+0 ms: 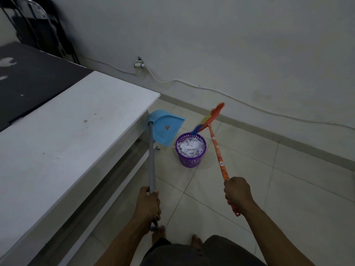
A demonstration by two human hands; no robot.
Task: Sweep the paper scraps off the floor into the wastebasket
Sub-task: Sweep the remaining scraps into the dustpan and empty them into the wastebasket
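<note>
A purple mesh wastebasket (191,160) stands on the tiled floor, filled with white paper scraps (190,147). My left hand (148,203) grips the grey handle of a blue dustpan (164,129), which is lifted and tilted just left of the basket's rim. My right hand (237,192) grips the orange patterned handle of a broom (208,120). Its orange, yellow and blue bristle head is raised over the far rim of the basket and blurred.
A white table (63,135) runs along the left, its corner close to the dustpan. A dark surface (34,81) lies behind it. A white cable (211,91) trails along the wall base. Light floor tiles (269,179) stretch to the right. My bare feet (196,240) are below.
</note>
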